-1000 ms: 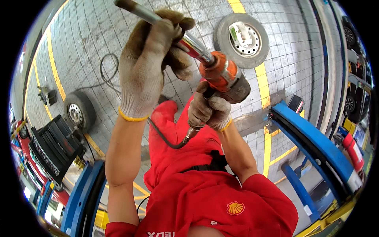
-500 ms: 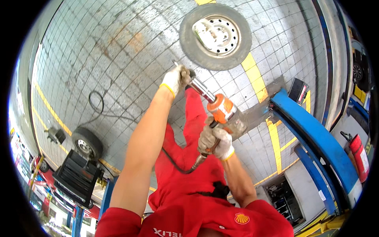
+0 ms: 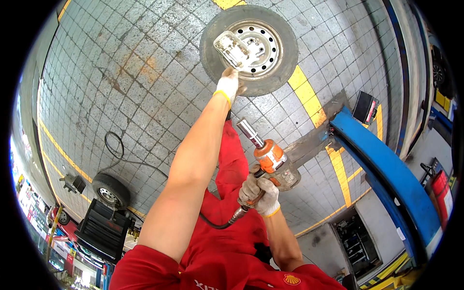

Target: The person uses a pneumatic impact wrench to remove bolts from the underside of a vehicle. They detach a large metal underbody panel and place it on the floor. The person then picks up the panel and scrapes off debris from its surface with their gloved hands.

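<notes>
A worker in red workwear stands on a garage's tiled floor, right arm bent near the body, left arm stretched out ahead. The gloved right hand is wrapped round the handle of an orange-and-grey impact wrench, whose chrome socket points forward and a little to the left; a dark hose runs from the base of the grip. Farther out, the left hand, in a pale glove with a yellow cuff, is at the near edge of a shallow, whitish tray; from where I stand, I cannot tell whether its fingers are gripping anything. The tray sits on the upturned face of a wheel, left of the hub, with pale contents too washed out by glare to identify. To the right, a dark rectangular opening holds metal pieces, while a blue steel beam rises near a black box on the floor. At far left, a second wheel rests beside a ridged black unit.
</notes>
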Tool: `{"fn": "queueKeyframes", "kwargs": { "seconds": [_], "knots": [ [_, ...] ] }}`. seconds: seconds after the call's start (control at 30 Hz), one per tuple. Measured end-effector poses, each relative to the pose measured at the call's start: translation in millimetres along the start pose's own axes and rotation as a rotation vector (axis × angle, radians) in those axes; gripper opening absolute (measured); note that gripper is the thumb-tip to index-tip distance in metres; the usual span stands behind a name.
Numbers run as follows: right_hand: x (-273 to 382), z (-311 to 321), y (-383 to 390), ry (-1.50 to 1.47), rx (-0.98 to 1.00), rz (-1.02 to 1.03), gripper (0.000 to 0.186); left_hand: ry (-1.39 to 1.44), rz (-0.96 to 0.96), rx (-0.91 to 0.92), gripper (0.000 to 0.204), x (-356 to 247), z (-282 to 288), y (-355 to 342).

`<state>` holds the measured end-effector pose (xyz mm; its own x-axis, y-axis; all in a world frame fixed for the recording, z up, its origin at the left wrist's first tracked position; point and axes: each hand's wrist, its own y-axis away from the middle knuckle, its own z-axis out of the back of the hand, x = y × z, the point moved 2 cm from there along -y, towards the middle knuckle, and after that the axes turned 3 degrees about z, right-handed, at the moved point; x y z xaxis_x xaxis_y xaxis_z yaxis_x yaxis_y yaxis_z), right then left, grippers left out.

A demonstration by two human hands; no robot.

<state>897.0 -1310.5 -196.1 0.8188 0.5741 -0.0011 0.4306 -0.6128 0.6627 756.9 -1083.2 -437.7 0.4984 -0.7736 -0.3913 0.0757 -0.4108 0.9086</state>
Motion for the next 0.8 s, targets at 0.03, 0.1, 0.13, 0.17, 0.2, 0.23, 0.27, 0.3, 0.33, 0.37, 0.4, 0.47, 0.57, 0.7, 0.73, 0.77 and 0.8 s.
{"fn": "queueKeyframes", "kwargs": {
  "seconds": [0.03, 0.1, 0.13, 0.17, 0.2, 0.23, 0.27, 0.3, 0.33, 0.37, 0.4, 0.47, 0.57, 0.7, 0.73, 0.77, 0.8],
  "knots": [
    [-0.4, -0.3, -0.5, -0.020, 0.016, -0.030, 0.037, 0.045, 0.016, 0.015, 0.048, 2.3, 3.0, 3.2],
    [-2.3, 4.1, 0.3, -0.035, 0.010, -0.076, 0.037, 0.148, 0.042, 0.037, 0.055, 5.6, 18.4, 13.5],
    [-5.5, 5.5, 0.6, -0.041, -0.012, -0.076, 0.037, 0.264, 0.067, 0.160, 0.057, 5.5, 22.8, 30.2],
    [-6.9, 1.0, -1.0, -0.019, -0.027, -0.071, 0.037, 0.377, 0.092, 0.283, 0.059, 3.6, 28.7, 56.8],
    [-7.5, -7.5, -2.6, 0.005, -0.042, -0.071, 0.037, 0.494, 0.114, 0.404, 0.061, -0.8, 34.0, 86.4],
    [-9.5, -15.2, -4.3, 0.033, -0.056, -0.075, 0.037, 0.573, 0.125, 0.441, 0.062, -8.5, 39.6, 116.3],
    [-13.3, -19.2, -6.9, 0.068, -0.063, -0.087, 0.037, 0.653, 0.132, 0.478, 0.063, -18.5, 45.1, 147.6],
    [-18.3, -23.7, -9.8, 0.106, -0.071, -0.101, 0.038, 0.735, 0.138, 0.516, 0.064, -28.1, 51.7, 175.0],
    [-24.5, -29.5, -12.6, 0.147, -0.075, -0.118, 0.039, 0.714, 0.086, 0.453, 0.062, -35.7, 60.6, 197.7],
    [-32.3, -36.4, -14.3, 0.205, -0.127, -0.133, 0.038, 0.697, 0.030, 0.389, 0.061, -41.7, 70.3, 218.6],
    [-42.2, -39.7, -15.8, 0.232, -0.114, -0.165, 0.038, 0.680, -0.026, 0.322, 0.061, -47.7, 79.8, 232.7],
    [-65.9, -47.6, -18.0, 0.292, -0.081, -0.241, 0.038, 0.827, -0.066, 0.250, 0.061, -60.1, 106.2, 252.3],
    [-108.4, -75.5, -11.7, 0.477, -0.032, -0.398, 0.025, 1.013, -0.251, 0.529, 0.055, -63.7, 182.2, 286.3],
    [-197.4, -78.1, 15.4, 0.653, 0.056, -0.512, 0.032, 1.007, -0.358, -0.012, 0.047, -83.2, 273.3, 390.3],
    [-231.6, -97.2, 20.4, 0.556, 0.207, -0.636, 0.036, 0.927, -0.476, 0.016, 0.044, -76.7, 308.8, 417.9],
    [-267.0, -107.3, 27.4, 0.539, 0.315, -0.665, 0.033, 0.817, -0.538, -0.132, 0.043, -83.0, 338.3, 458.5],
    [-308.6, -127.4, 46.6, 0.500, 0.316, -0.566, 0.028, 0.973, -0.565, -0.082, 0.041, -75.7, 369.2, 473.8]
  ]
}}
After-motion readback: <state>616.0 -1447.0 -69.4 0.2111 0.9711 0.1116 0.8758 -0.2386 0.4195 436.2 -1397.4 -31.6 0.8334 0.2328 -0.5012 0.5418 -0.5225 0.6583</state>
